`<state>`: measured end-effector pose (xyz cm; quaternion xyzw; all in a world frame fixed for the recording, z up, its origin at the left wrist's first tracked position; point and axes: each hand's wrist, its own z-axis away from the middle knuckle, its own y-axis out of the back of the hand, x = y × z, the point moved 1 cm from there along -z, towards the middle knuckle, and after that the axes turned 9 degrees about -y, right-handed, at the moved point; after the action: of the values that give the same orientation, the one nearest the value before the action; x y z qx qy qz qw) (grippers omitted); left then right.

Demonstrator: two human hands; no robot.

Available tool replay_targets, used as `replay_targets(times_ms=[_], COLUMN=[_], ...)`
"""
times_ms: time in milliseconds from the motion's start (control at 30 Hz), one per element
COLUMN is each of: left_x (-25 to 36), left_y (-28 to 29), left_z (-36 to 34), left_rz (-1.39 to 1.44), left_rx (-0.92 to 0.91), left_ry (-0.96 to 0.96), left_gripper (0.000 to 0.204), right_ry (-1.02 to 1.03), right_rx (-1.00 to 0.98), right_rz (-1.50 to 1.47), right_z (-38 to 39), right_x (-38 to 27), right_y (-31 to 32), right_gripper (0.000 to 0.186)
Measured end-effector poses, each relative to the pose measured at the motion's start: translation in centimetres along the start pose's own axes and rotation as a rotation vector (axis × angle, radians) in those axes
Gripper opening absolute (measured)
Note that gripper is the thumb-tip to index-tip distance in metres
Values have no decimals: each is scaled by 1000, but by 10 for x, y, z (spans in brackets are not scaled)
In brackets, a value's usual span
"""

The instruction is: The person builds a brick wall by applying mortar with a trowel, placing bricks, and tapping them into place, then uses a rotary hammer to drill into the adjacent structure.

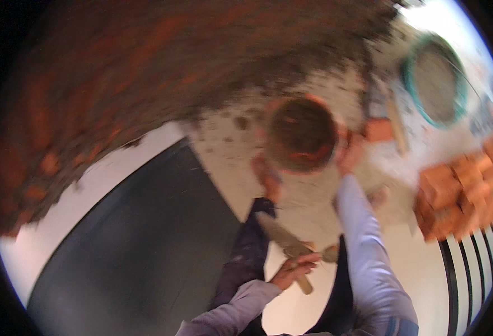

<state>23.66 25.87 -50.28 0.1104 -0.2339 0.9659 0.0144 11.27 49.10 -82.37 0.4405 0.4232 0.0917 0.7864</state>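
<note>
- Trowel (pixel 280 232): located above the person's lap, between the knees. Long axis diagonal; the blade points to the upper left, toward the left shin, and the hand end lies lower right.
- Left hand (pixel 294 271): fingers wrapped around the trowel's hand end. A pale handle (pixel 304 284) projects below the fingers; whether it belongs to the same tool cannot be determined.
- Pan (pixel 268 120): round, orange-rimmed, containing dark mortar; on the floor ahead of the feet.
- Right hand (pixel 351 154): arm extended, hand at the pan's right rim. Finger closure cannot be told.
- Visibility: pan and right hand are motion-blurred. The fingers cover part of the trowel. Brickwork (pixel 117 101), upper left, is smeared and cut off by the lens edge.
</note>
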Motion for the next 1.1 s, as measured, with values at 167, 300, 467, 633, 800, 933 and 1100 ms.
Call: replay_targets(times_ms=[167,300,467,633,800,933,1100], left_x=[-4,-10,109,196,251,240,225], left_y=[4,-2,-38,-30,-7,22,39], left_z=[11,67,170,254,308,305,311], left_rz=[106,80,266,574,628,546,583], left_rx=[71,244,518,490,420,402,388], left_ry=[-157,-412,-813,-1126,-1056,-1045,-968], left_gripper=[43,38,33,35,34,32,30], right_ry=[-635,-749,109,1091,1385,1237,1321], right_rx=[-329,-717,-942,-735,-632,-731,-766], right_rz=[-766,-734,-698,-330,64,467,310], right_z=[32,78,111,177,210,220,209], right_x=[59,-133,-446,-736,-917,-964,-952], right_y=[71,280,449,468,388,324,254], right_gripper=[53,73,82,74,62,53,56])
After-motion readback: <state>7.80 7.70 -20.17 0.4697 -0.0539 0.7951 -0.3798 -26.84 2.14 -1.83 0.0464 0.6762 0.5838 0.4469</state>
